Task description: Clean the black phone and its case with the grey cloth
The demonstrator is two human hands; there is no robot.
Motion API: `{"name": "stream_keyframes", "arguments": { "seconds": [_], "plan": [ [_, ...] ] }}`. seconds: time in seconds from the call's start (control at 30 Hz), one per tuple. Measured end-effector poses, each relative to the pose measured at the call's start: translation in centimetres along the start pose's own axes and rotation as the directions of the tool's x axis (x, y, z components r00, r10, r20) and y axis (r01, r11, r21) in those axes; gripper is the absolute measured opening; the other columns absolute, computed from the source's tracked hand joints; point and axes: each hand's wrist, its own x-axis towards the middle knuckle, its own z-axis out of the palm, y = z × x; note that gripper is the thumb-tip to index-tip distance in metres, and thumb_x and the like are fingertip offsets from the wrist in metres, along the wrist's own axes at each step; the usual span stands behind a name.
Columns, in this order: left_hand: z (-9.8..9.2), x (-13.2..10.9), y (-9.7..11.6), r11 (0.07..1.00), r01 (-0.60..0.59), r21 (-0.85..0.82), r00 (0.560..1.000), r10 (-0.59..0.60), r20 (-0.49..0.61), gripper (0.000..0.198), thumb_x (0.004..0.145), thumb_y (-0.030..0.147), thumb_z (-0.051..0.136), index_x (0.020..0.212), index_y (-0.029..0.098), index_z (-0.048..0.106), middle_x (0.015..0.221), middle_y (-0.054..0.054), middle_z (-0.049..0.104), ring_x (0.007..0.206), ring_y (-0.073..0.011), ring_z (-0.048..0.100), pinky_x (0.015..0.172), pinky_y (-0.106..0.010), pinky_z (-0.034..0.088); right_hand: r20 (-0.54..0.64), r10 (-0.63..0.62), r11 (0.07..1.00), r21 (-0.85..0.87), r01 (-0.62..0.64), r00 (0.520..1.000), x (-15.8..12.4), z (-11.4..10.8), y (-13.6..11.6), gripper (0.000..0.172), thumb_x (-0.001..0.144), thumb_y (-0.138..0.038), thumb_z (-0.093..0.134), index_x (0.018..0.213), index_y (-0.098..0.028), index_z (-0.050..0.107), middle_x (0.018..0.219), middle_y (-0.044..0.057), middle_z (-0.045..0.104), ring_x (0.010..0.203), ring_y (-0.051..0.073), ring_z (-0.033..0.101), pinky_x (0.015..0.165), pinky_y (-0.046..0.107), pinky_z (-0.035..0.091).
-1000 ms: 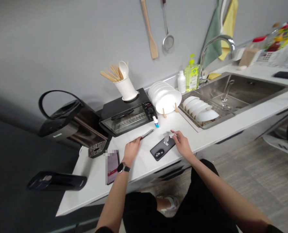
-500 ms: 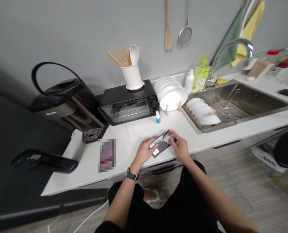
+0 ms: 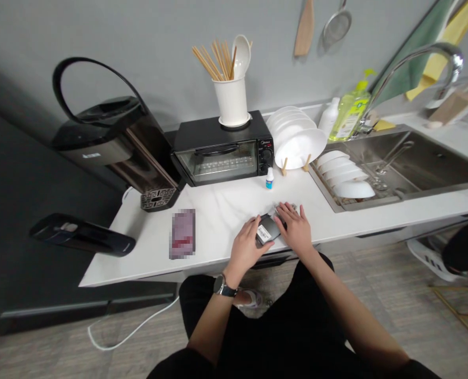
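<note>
A flat, dark rectangular object with a white printed label lies near the counter's front edge. My left hand grips its left end, thumb on the near side and fingers along the far side. Across its right part lies my right hand, fingers extended and pressing a thin pale cloth, most of which is hidden under them. Just beyond stands a small white bottle with a blue label, upright and untouched. To the left, a pixelated purplish flat item rests on the counter.
Behind are a toaster oven carrying a utensil pot, a black drinks machine and racked white plates. Bowls stand at the sink. A dark cylinder-like object juts over the counter's left end.
My right hand has flattened over the dark object, covering most of the pale cloth. My left hand has shifted its hold, and the label shows more squarely. The camera view has also moved.
</note>
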Motion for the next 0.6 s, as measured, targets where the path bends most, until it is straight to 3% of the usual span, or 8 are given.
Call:
{"name": "stream_keyframes", "arguments": {
  "seconds": [0.1, 0.23, 0.37, 0.47, 0.6],
  "plan": [
    [0.1, 0.1, -0.1, 1.0, -0.003, -0.002, 1.0, 0.003, 0.01, 0.094, 0.088, 0.032, 0.075, 0.164, 0.021, 0.021, 0.158, -0.015, 0.05, 0.149, -0.0288, 0.047, 0.122, -0.049, 0.044, 0.106, -0.091, 0.996, 0.027, 0.089, 0.99, -0.4, -0.1, -1.5, 0.045, 0.108, -0.039, 0.047, 0.145, -0.017, 0.06, 0.152, 0.013, 0.057, 0.149, 0.032, 0.045, 0.125, 0.066, 0.024],
    [-0.2, -0.1, -0.2, 1.0, -0.004, -0.017, 1.0, 0.005, 0.023, 0.09, 0.088, 0.019, 0.069, 0.164, 0.02, 0.021, 0.162, -0.015, 0.045, 0.15, -0.0273, 0.045, 0.123, -0.047, 0.044, 0.246, -0.254, 0.961, 0.17, 0.216, 0.935, -1.9, -0.7, -3.6, 0.047, 0.109, -0.039, 0.047, 0.152, -0.019, 0.053, 0.155, 0.011, 0.054, 0.15, 0.029, 0.044, 0.126, 0.062, 0.027],
    [-0.5, -0.2, -0.3, 0.999, -0.012, -0.034, 0.999, 0.014, 0.05, 0.086, 0.088, 0.01, 0.062, 0.163, 0.021, 0.023, 0.163, -0.014, 0.043, 0.151, -0.0252, 0.044, 0.123, -0.045, 0.044, 0.268, -0.362, 0.92, 0.257, 0.295, 0.893, -3.7, -1.5, -4.2, 0.042, 0.108, -0.036, 0.051, 0.146, -0.023, 0.059, 0.148, 0.009, 0.062, 0.146, 0.025, 0.05, 0.125, 0.058, 0.032],
    [-0.4, -0.1, -0.2, 1.0, -0.003, -0.021, 1.0, 0.003, 0.024, 0.086, 0.088, 0.019, 0.071, 0.161, 0.021, 0.027, 0.161, -0.014, 0.047, 0.149, -0.0267, 0.046, 0.123, -0.045, 0.044, 0.21, -0.313, 0.942, 0.19, 0.275, 0.926, -4.6, -2.2, -2.7, 0.042, 0.108, -0.031, 0.049, 0.149, -0.024, 0.056, 0.148, 0.008, 0.062, 0.145, 0.024, 0.051, 0.124, 0.056, 0.036],
    [0.0, 0.1, -0.2, 1.0, -0.022, -0.003, 1.0, 0.022, -0.019, 0.086, 0.087, 0.03, 0.078, 0.159, 0.023, 0.032, 0.157, -0.013, 0.052, 0.147, -0.0273, 0.05, 0.121, -0.045, 0.047, 0.121, -0.126, 0.992, 0.006, 0.127, 0.985, -4.2, -2.7, 0.6, 0.046, 0.109, -0.034, 0.045, 0.153, -0.02, 0.052, 0.156, 0.009, 0.054, 0.149, 0.027, 0.045, 0.123, 0.056, 0.037]
  ]
}}
